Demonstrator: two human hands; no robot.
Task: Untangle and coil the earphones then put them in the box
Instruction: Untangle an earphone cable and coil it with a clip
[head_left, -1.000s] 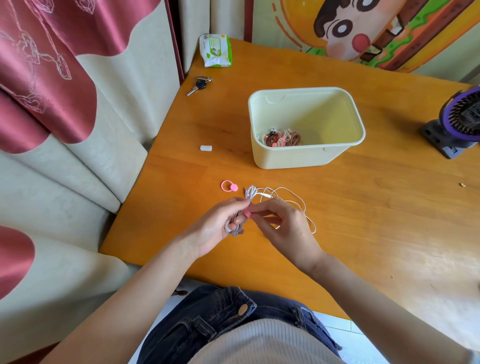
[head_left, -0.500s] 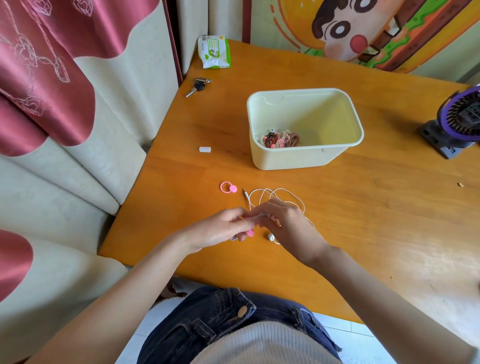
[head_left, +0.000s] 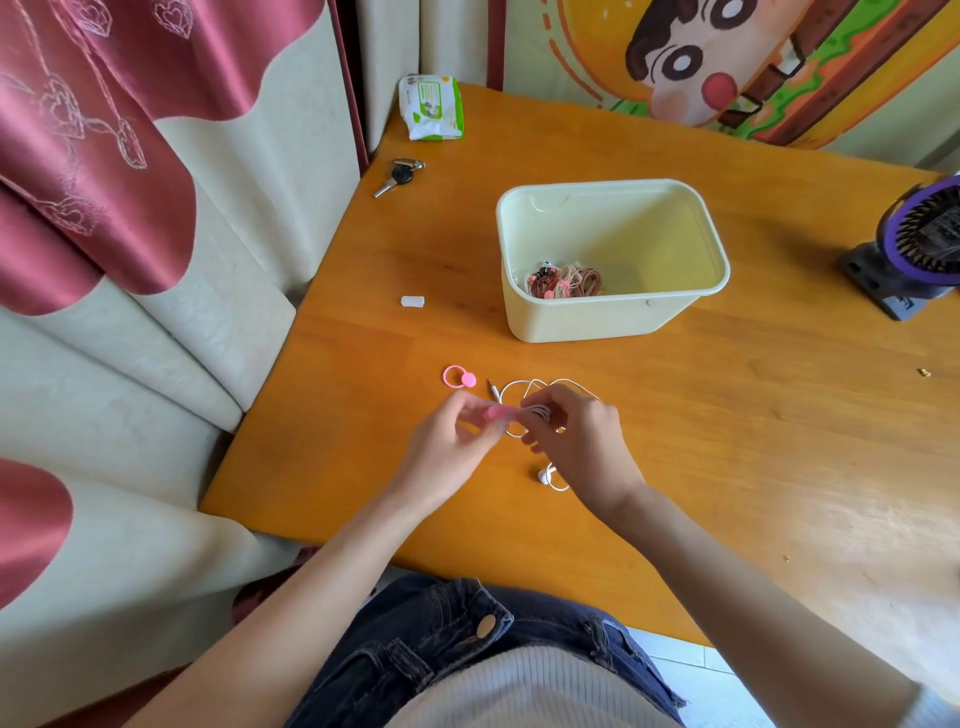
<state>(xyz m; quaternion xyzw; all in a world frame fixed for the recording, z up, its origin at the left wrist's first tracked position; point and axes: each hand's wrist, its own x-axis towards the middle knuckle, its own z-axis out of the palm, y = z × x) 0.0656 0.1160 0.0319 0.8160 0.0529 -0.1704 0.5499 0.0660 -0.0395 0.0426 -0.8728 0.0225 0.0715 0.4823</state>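
White earphones (head_left: 540, 413) sit bunched between my two hands, low over the near part of the wooden table (head_left: 727, 415). My right hand (head_left: 579, 441) comes in from the right with the wrist bent and the back of the hand turned up. Its fingertips curl down and pinch the gathered loops of cord. My left hand (head_left: 452, 441) reaches in from the left, thumb and fingers closed on one end of a pink tie (head_left: 500, 413) that runs across to the bundle. That spot is blurred, so I cannot tell how far the tie goes round the cord. Both forearms angle inward from the bottom of the view, and the hands meet almost fingertip to fingertip. Loose loops of the cord lie on the table just beyond my knuckles, with the jack plug (head_left: 492, 387) at their left. One earbud (head_left: 544, 475) rests on the wood just beside my right wrist. A pink ring (head_left: 460, 376) lies near the plug. Beyond them stands the cream box (head_left: 613, 322), open and well apart from my hands, with other coiled cords (head_left: 566, 280) in its near left corner. Keys (head_left: 397, 176), a wipes packet (head_left: 431, 106) and a purple fan (head_left: 919, 244) lie farther off.
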